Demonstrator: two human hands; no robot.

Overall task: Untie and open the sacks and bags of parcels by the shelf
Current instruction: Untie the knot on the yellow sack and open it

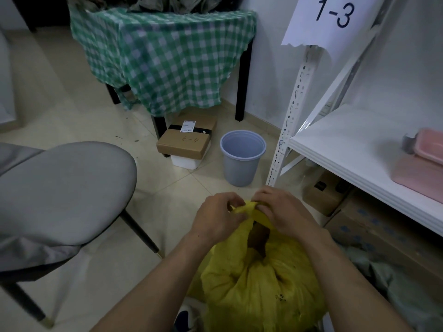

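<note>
1. Yellow bag (259,283): on the floor (167,200) beside the shelf (347,149).
2. Left hand (215,219) and right hand (280,212): both pinch its knot (247,208).
3. Risk: hard pulling may tighten the knot or tear the plastic.

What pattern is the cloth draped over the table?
Green and white checks on the cloth, clearest in the head view.

Yellow bag (261,283): thin crinkled plastic. Bin (242,159) at 12 o'clock: smooth matt plastic. Floor (60,111): glossy tile. Box (185,142): matt cardboard.
</note>
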